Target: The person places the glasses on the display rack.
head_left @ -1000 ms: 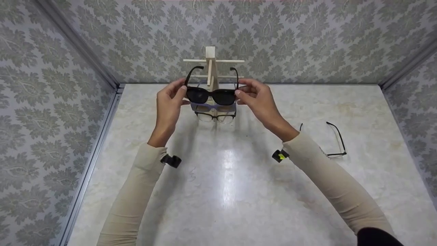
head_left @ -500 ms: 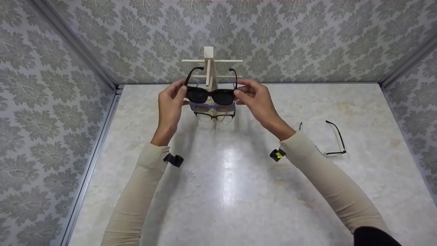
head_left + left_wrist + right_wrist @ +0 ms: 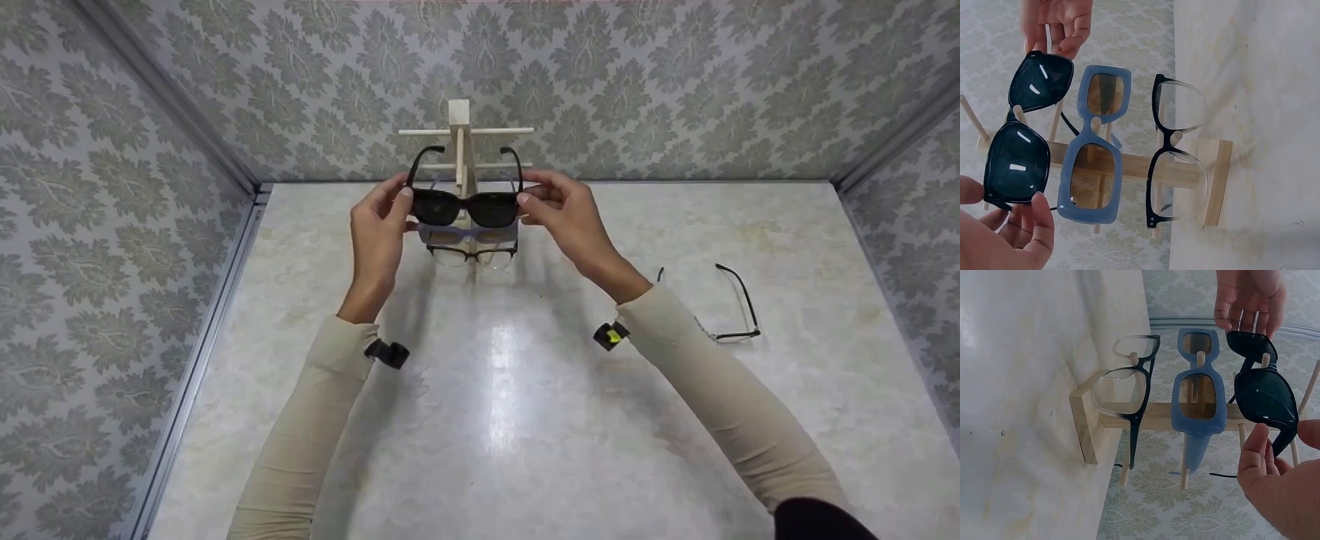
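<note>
Black sunglasses with dark lenses [image 3: 435,208] sit at the wooden eyewear stand [image 3: 459,112], above two other pairs. In the head view my left hand [image 3: 377,232] pinches their left side by the hinge, thumb at the front. At the opposite hinge, my right hand [image 3: 576,229] pinches the frame the same way. The left wrist view shows a peg's tip at the bridge of these sunglasses [image 3: 1019,163]. Below them hang blue-framed sunglasses with brown lenses [image 3: 1092,215]. Lowest on the stand are black-and-clear eyeglasses [image 3: 1168,138]. The temples of the black sunglasses point back past the post.
Bare pegs [image 3: 506,131] stick out near the top of the stand. Another pair of dark-framed eyeglasses [image 3: 739,336] lies with temples unfolded on the pale marbled table [image 3: 525,480], partly behind my right sleeve. Patterned walls [image 3: 615,82] enclose the back and sides.
My left forearm has shifted slightly to the right. Both hands keep their pinch on the black sunglasses, which stay at nearly the same spot at the stand.
</note>
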`<state>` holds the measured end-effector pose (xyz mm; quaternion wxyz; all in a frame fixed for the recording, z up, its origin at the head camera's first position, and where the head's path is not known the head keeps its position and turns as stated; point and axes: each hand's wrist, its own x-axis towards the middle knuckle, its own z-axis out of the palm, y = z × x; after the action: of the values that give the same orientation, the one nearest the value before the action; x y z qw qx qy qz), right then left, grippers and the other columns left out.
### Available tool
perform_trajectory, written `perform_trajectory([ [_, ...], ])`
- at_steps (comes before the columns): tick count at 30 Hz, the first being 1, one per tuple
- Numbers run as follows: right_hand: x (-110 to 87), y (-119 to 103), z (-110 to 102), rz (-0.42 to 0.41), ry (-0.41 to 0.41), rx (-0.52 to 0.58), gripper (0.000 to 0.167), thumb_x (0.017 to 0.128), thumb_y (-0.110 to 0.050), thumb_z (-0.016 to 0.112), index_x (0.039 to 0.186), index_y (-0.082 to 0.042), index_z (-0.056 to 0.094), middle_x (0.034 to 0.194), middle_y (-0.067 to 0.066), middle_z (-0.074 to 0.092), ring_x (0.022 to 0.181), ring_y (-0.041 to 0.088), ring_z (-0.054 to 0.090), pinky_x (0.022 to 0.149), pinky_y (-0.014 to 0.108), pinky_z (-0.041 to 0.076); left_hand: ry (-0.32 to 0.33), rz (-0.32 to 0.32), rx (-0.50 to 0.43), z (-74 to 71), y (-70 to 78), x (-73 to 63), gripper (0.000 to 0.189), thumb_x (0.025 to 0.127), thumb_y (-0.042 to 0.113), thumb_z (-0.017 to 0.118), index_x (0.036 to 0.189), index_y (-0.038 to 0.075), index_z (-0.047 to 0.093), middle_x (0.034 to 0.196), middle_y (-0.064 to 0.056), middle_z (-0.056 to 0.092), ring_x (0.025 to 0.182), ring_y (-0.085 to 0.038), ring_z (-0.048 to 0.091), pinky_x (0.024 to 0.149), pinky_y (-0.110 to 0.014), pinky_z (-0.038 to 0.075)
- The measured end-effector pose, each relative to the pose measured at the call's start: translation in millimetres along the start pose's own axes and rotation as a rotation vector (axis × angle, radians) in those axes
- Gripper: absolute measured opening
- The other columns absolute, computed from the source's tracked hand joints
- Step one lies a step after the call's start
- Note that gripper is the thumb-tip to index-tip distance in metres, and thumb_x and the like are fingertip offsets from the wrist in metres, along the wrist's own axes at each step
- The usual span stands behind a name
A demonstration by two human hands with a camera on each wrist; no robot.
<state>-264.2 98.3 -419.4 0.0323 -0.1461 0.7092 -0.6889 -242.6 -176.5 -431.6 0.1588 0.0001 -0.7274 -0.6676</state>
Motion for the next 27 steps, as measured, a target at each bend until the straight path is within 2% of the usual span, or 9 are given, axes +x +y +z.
perform_trajectory([
  [6, -3.5, 1, -5, -0.015, 0.006, -0.045, 0.043, 0.111, -0.013, 0.069, 0.150, 0.002, 0.062, 0.125, 0.021, 0.072, 0.111, 0.035, 0.074, 0.098, 0.039, 0.064, -0.023, 0.023, -0.030, -2.0, -4.4, -2.3, 0.046, 0.116, 0.023, 0.060, 0.155, -0.002, 0.060, 0.126, -0.013, 0.069, 0.106, -0.020, 0.066, 0.082, -0.038, 0.065],
  [10, -10.2, 5, -12, -0.009, 0.022, -0.066, 0.043, 0.111, -0.016, 0.070, 0.149, 0.003, 0.062, 0.127, 0.023, 0.072, 0.111, 0.033, 0.074, 0.096, 0.036, 0.064, -0.023, 0.039, -0.003, -6.7, -8.6, -7.5, 0.049, 0.116, 0.027, 0.060, 0.158, 0.001, 0.057, 0.126, -0.013, 0.068, 0.110, -0.023, 0.066, 0.084, -0.037, 0.065],
  [13, -17.0, 9, -20, -0.002, 0.035, -0.078, 0.043, 0.111, -0.017, 0.070, 0.148, 0.003, 0.063, 0.127, 0.024, 0.071, 0.109, 0.029, 0.074, 0.095, 0.035, 0.064, -0.002, 0.060, 0.012, -11.8, -11.7, -13.1, 0.050, 0.116, 0.027, 0.061, 0.157, 0.000, 0.057, 0.128, -0.013, 0.067, 0.113, -0.030, 0.066, 0.084, -0.035, 0.065],
  [17, -28.5, 15, -33, 0.002, 0.040, -0.123, 0.044, 0.111, -0.020, 0.071, 0.148, 0.002, 0.064, 0.128, 0.022, 0.071, 0.110, 0.027, 0.074, 0.095, 0.034, 0.064, 0.026, 0.078, 0.014, -19.9, -15.9, -24.8, 0.044, 0.115, 0.023, 0.064, 0.151, -0.002, 0.062, 0.129, -0.015, 0.068, 0.115, -0.039, 0.065, 0.084, -0.034, 0.065],
  [20, -39.4, 19, -43, 0.004, 0.046, -0.154, 0.044, 0.111, -0.022, 0.071, 0.148, 0.001, 0.064, 0.129, 0.020, 0.071, 0.112, 0.028, 0.073, 0.095, 0.033, 0.064, 0.028, 0.070, 0.025, -26.6, -21.9, -36.2, 0.038, 0.114, 0.021, 0.064, 0.144, -0.002, 0.066, 0.128, -0.018, 0.071, 0.115, -0.040, 0.065, 0.084, -0.032, 0.064],
  [27, -63.5, 31, -65, 0.010, 0.053, -0.205, 0.044, 0.112, -0.024, 0.069, 0.149, 0.000, 0.063, 0.130, 0.019, 0.070, 0.113, 0.025, 0.072, 0.096, 0.031, 0.062, 0.013, 0.037, 0.066, -33.7, -37.5, -63.6, 0.033, 0.114, 0.020, 0.065, 0.138, -0.002, 0.069, 0.125, -0.020, 0.073, 0.111, -0.031, 0.067, 0.082, -0.031, 0.064],
])
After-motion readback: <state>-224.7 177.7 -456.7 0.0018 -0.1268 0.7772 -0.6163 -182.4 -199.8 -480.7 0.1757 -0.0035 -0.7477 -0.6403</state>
